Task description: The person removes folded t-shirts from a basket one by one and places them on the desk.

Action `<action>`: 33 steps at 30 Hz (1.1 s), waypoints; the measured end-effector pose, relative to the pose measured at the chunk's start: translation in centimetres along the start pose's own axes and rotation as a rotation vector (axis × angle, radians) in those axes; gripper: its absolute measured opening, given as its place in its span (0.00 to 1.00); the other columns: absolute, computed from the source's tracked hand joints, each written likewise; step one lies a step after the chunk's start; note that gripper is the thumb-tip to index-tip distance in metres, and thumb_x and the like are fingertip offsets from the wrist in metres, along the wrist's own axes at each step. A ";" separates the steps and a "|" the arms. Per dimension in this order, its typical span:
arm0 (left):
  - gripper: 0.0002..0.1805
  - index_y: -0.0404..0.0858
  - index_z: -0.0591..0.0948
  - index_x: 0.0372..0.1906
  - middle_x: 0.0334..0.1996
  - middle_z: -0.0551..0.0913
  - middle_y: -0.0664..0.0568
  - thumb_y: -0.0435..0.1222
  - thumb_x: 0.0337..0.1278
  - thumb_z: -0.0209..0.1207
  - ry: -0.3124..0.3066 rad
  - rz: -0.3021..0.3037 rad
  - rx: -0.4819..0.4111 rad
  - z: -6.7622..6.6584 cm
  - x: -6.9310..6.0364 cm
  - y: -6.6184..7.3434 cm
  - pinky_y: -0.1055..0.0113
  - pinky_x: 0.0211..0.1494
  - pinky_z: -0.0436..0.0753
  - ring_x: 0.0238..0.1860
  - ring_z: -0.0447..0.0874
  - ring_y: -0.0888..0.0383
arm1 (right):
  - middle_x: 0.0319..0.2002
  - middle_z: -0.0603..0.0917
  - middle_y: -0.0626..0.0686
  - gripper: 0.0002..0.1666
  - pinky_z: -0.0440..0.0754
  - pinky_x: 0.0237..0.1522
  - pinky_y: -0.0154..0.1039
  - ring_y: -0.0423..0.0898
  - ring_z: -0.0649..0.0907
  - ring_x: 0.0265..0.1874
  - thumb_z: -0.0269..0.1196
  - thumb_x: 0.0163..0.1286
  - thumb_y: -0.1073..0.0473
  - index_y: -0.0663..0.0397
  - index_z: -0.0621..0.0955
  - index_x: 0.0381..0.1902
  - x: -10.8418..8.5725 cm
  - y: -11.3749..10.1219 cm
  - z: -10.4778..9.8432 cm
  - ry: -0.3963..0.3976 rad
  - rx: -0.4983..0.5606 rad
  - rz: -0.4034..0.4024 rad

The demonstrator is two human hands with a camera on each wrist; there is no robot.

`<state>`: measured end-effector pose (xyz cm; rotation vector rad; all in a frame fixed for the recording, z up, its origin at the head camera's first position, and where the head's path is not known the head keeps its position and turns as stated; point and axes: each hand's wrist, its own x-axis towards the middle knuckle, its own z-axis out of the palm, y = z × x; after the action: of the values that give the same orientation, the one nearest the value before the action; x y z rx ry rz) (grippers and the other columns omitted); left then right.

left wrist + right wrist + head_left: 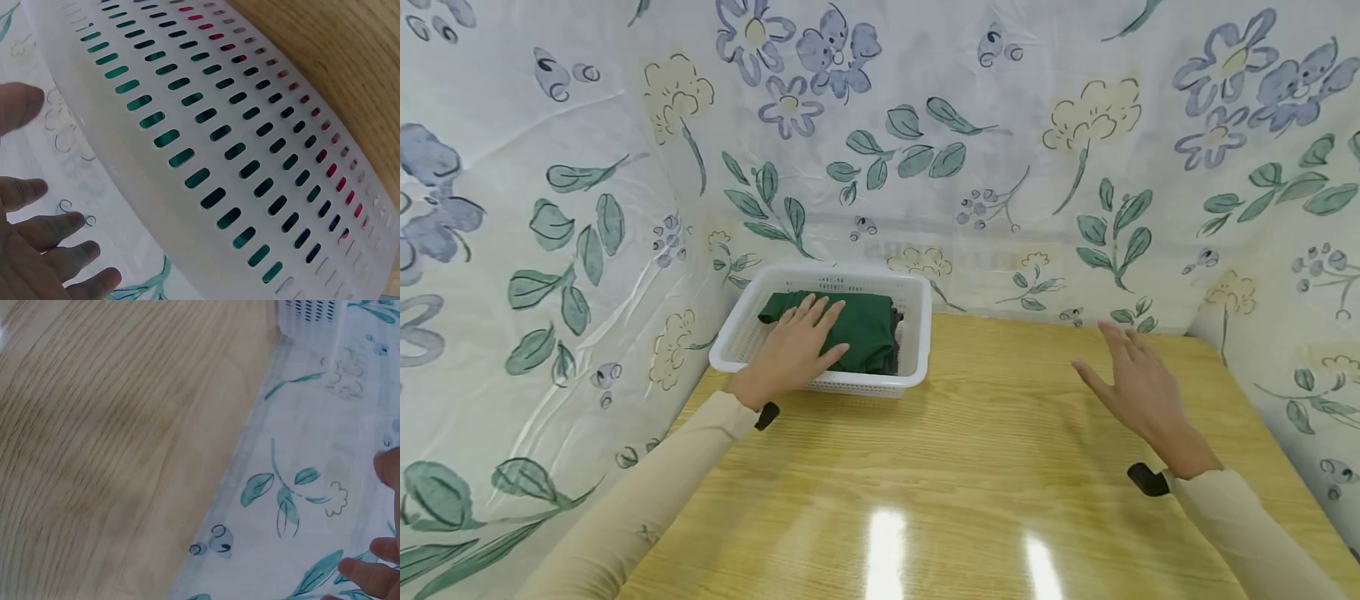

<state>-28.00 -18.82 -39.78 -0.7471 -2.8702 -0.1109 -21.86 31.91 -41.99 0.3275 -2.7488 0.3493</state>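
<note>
Green cloth (pixel 867 327), white basket (pixel 921 329), flower-patterned backdrop (pixel 1000 187)

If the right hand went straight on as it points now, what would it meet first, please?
The right hand would most likely meet the floral sheet behind the table; nothing shows between, though depth is hard to judge.

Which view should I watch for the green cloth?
Head: it shows the green cloth from above, partly behind the left hand. Left wrist shows only green glimpses through slots in the basket; right wrist shows a basket corner, no cloth discernible.
</note>
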 end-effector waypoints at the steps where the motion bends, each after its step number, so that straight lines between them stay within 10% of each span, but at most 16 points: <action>1: 0.40 0.34 0.60 0.80 0.76 0.62 0.31 0.52 0.77 0.55 0.015 -0.001 -0.001 -0.1 0.0 -0.1 0.37 0.73 0.62 0.76 0.57 0.33 | 0.66 0.74 0.72 0.45 0.76 0.51 0.69 0.73 0.72 0.65 0.61 0.77 0.39 0.63 0.63 0.78 0.1 -0.2 0.0 0.013 0.002 -0.002; 6: 0.28 0.29 0.76 0.67 0.64 0.78 0.33 0.44 0.75 0.59 0.101 0.012 -0.023 -0.3 0.0 -0.5 0.42 0.63 0.77 0.63 0.76 0.35 | 0.53 0.85 0.66 0.33 0.79 0.22 0.52 0.64 0.84 0.40 0.60 0.79 0.44 0.61 0.74 0.69 0.6 -1.0 0.4 0.037 0.023 0.004; 19: 0.20 0.27 0.80 0.60 0.54 0.84 0.35 0.38 0.75 0.59 0.042 -0.153 -0.351 -0.5 0.1 -3.5 0.47 0.50 0.82 0.49 0.84 0.41 | 0.43 0.89 0.61 0.26 0.82 0.27 0.50 0.55 0.87 0.35 0.61 0.79 0.49 0.62 0.79 0.63 3.6 -4.3 2.8 0.018 0.129 -0.020; 33: 0.20 0.26 0.79 0.60 0.55 0.82 0.31 0.38 0.76 0.56 0.022 -0.233 -0.425 -0.5 -0.3 -6.2 0.45 0.46 0.83 0.37 0.86 0.40 | 0.44 0.89 0.59 0.25 0.80 0.25 0.45 0.51 0.86 0.32 0.62 0.78 0.49 0.61 0.79 0.63 6.0 -8.4 4.4 0.025 0.221 -0.046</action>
<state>-30.75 -24.43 -39.52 -0.4612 -2.9319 -0.7720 -26.40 21.68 -42.11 0.4386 -2.6777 0.6431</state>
